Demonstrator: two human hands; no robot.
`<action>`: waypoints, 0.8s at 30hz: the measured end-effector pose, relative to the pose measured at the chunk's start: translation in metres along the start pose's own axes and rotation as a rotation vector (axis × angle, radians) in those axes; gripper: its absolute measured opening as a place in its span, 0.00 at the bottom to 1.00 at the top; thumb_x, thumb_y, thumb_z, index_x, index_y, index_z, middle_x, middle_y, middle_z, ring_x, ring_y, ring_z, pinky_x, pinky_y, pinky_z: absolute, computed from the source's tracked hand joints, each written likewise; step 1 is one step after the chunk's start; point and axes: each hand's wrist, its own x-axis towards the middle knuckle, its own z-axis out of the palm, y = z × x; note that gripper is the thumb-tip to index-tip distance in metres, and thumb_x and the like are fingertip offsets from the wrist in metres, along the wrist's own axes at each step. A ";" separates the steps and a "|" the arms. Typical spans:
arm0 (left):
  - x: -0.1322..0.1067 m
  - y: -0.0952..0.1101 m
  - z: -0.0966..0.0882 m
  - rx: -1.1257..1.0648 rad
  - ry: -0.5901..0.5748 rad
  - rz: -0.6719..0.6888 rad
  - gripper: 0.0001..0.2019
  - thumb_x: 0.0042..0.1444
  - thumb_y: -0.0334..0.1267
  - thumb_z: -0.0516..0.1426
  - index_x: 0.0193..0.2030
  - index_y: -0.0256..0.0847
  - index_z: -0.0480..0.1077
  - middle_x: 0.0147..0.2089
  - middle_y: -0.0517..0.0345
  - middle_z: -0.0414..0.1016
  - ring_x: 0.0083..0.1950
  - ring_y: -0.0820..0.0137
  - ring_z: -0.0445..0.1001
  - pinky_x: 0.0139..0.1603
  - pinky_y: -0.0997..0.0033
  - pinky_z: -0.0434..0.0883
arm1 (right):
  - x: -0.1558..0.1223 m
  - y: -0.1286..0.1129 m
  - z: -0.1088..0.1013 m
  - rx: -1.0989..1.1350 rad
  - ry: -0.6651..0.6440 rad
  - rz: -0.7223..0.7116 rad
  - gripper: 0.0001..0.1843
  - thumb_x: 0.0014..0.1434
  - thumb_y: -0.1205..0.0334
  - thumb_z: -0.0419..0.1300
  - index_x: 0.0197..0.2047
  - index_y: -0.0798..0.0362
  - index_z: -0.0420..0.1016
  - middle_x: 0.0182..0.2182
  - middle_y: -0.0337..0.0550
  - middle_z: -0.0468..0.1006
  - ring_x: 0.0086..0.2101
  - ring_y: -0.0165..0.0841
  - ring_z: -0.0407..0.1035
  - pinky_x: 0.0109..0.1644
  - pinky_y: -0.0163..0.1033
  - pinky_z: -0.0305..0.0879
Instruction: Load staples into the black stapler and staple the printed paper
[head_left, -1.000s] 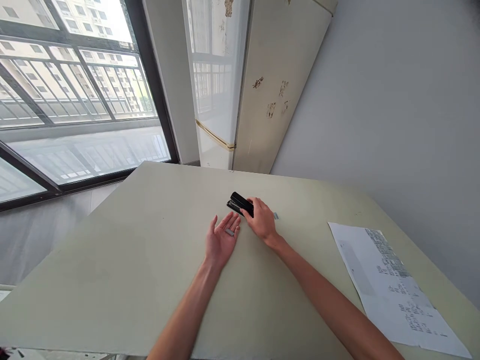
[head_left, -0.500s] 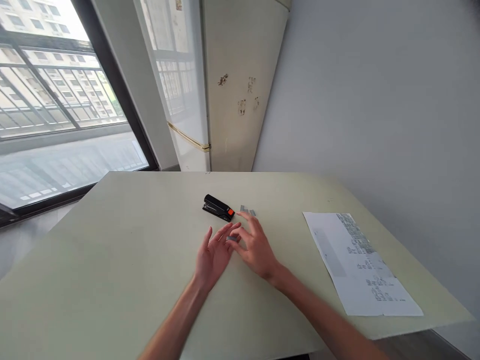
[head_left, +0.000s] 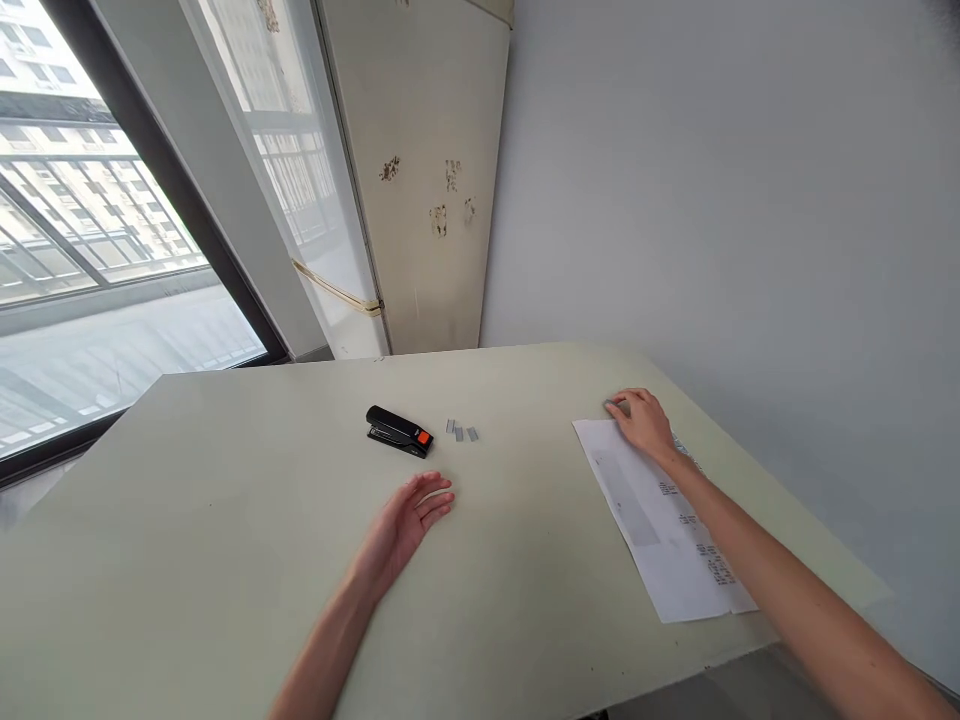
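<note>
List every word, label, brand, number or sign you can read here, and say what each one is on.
No text can be read with certainty.
Paper sheet: blocks of dark print, too small and blurred to read, partly covered by the right arm.
Stapler: a tiny pale marking beside the orange button, too small to read.
</note>
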 end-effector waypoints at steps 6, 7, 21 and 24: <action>-0.001 0.004 0.002 -0.009 0.025 -0.021 0.11 0.66 0.42 0.63 0.48 0.37 0.81 0.49 0.47 0.83 0.49 0.62 0.81 0.58 0.60 0.75 | 0.005 0.030 0.008 -0.042 -0.017 0.060 0.15 0.63 0.50 0.57 0.43 0.50 0.79 0.52 0.53 0.77 0.53 0.49 0.70 0.54 0.51 0.68; -0.001 0.004 0.003 -0.013 0.025 -0.021 0.11 0.66 0.42 0.63 0.48 0.37 0.81 0.49 0.47 0.83 0.49 0.62 0.81 0.57 0.61 0.75 | 0.005 0.032 0.008 -0.044 -0.018 0.064 0.15 0.64 0.50 0.57 0.44 0.50 0.79 0.52 0.53 0.77 0.54 0.49 0.70 0.54 0.52 0.68; -0.006 0.006 0.005 0.011 0.017 0.012 0.10 0.65 0.42 0.65 0.45 0.37 0.82 0.45 0.50 0.83 0.45 0.64 0.80 0.54 0.62 0.75 | -0.076 0.052 -0.056 0.008 -0.112 -0.007 0.31 0.69 0.41 0.52 0.68 0.48 0.69 0.66 0.53 0.73 0.63 0.51 0.69 0.64 0.56 0.68; -0.007 0.005 0.006 0.048 0.014 0.029 0.11 0.64 0.42 0.65 0.46 0.37 0.82 0.46 0.49 0.82 0.45 0.64 0.79 0.55 0.62 0.75 | -0.126 0.065 -0.073 0.029 -0.193 -0.014 0.33 0.70 0.39 0.52 0.73 0.41 0.63 0.73 0.45 0.64 0.69 0.50 0.62 0.65 0.58 0.69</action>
